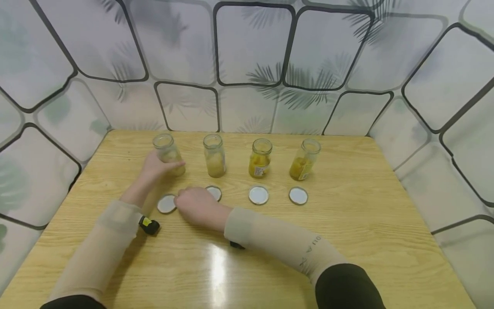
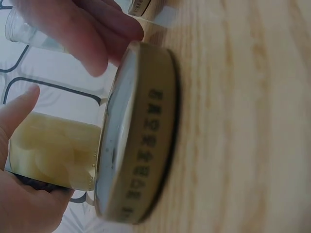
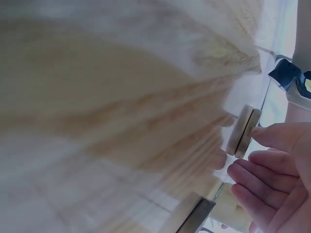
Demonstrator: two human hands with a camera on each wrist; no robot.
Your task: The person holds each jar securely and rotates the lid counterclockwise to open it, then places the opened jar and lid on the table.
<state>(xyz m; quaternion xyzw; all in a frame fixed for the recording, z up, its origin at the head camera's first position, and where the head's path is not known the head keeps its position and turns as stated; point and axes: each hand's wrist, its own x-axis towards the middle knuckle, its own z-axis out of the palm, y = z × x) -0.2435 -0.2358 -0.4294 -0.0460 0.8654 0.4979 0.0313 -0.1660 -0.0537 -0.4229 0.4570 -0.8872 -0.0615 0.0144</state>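
Observation:
My left hand (image 1: 156, 167) grips the leftmost glass jar (image 1: 165, 141), its thumb across the near side. Pale yellow pieces fill much of this jar (image 2: 58, 150) in the left wrist view. My right hand (image 1: 198, 206) is low over the table, fingertips right at the edge of the leftmost lid (image 1: 167, 204). That lid lies with its white inside up; its gold rim carries dark printed characters in the left wrist view. In the right wrist view, the right hand (image 3: 272, 179) has its thumb at the lid's rim (image 3: 245, 131) and its other fingers loosely extended.
Three more uncovered jars stand in a row: one with pale contents (image 1: 214, 161), two with yellow pieces (image 1: 260, 161) (image 1: 302, 165). Lids lie before them (image 1: 215, 193) (image 1: 258, 195) (image 1: 298, 195), the first partly behind my right hand. Patterned walls border the wooden table (image 1: 366, 214).

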